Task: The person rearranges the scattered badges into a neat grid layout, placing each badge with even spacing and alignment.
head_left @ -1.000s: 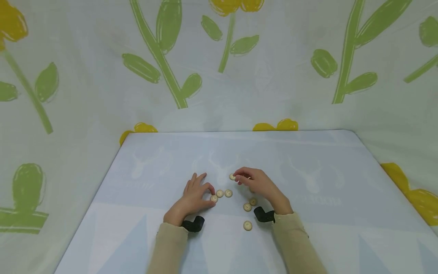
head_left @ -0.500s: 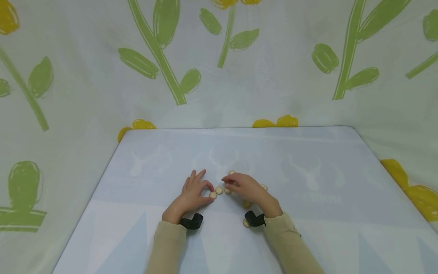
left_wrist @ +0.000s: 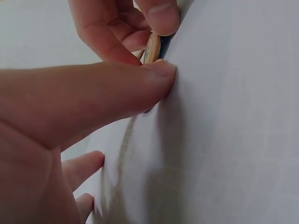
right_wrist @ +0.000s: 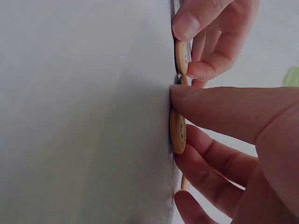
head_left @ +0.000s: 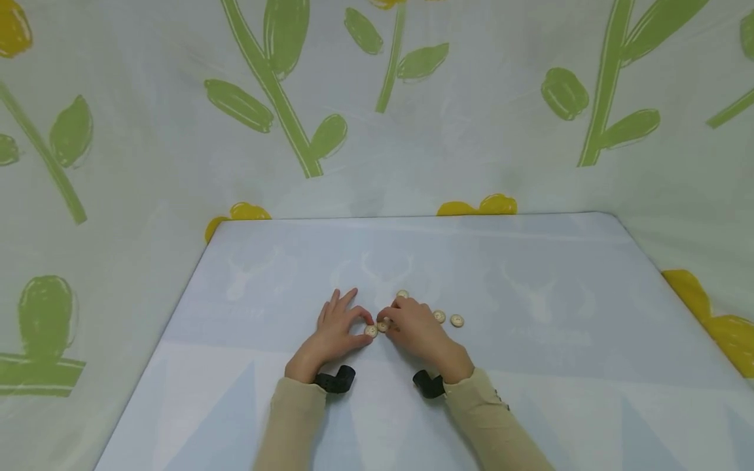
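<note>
Head view: we see the left hand (head_left: pixel 332 333) pinching a round beige wooden button (head_left: pixel 370 331) on the pale blue-white table (head_left: pixel 530 412), seemingly to steady it; left wrist view: between both thumbs we see a button edge (left_wrist: pixel 152 48), which one we can't tell; right wrist view: the right hand (right_wrist: pixel 233 154) grips another round wooden button (right_wrist: pixel 178 132) by its rim, probably for control.

Flat on the counter (head_left: pixel 235 327) lie round, pale tan buttons (head_left: pixel 382 326) with small dark holes. The left grip (head_left: pixel 336 331) pinches the leftmost button (head_left: pixel 370 331); the right grip (head_left: pixel 415 328) holds a nearby button (right_wrist: pixel 178 131). The farthest button (head_left: pixel 402 294) is partly hidden; a separate button (head_left: pixel 438 316) lies just beside the rightmost button (head_left: pixel 457 320).
</note>
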`<state>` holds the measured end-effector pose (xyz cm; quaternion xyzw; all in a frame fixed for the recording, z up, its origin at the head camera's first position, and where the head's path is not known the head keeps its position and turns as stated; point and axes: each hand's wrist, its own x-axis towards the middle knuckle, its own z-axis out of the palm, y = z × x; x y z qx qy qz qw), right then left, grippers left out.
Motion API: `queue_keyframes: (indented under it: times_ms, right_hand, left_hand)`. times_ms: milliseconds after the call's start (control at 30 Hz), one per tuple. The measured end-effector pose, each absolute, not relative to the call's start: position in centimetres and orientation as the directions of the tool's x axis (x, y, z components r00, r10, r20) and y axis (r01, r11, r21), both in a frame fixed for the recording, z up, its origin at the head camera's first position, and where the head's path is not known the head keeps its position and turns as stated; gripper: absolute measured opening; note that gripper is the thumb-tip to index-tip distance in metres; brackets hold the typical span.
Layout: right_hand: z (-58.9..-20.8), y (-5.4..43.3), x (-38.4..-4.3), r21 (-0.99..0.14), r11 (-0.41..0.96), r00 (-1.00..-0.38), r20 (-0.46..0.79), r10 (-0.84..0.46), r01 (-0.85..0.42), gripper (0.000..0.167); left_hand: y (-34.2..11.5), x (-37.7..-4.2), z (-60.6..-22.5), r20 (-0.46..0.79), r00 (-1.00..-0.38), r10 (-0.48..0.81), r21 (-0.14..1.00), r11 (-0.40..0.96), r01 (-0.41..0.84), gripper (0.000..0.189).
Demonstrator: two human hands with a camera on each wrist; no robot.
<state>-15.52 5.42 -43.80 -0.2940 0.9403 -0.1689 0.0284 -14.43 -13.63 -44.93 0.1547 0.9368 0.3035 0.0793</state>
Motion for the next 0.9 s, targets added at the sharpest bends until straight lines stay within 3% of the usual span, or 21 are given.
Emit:
queue_keyframes:
  times_ms: [133, 600, 900]
  right_hand:
    - [-43.8, 5.4, -15.4, -0.337, 0.793, -0.848, 0.033, -0.529, -0.508, 0.017]
    - [-43.6, 5.9, -16.0, -0.513, 0.777, -0.895, -0.037, -0.444, -0.364, 0.018]
    - [-43.3, 6.7, -16.7, -0.578, 0.735, -0.904, 0.008, -0.428, -0.354, 0.019]
  left_hand:
    - [-13.3, -14.4, -45.1, -0.052, -0.949, 0.312, 0.589, 0.777, 0.223, 0.018]
    - [-13.2, -14.5, -45.4, -0.03, -0.962, 0.272, 0.618, 0.762, 0.196, 0.016]
    - [-13.1, -14.6, -45.0, -0.027, -0.962, 0.273, 0.608, 0.768, 0.201, 0.017]
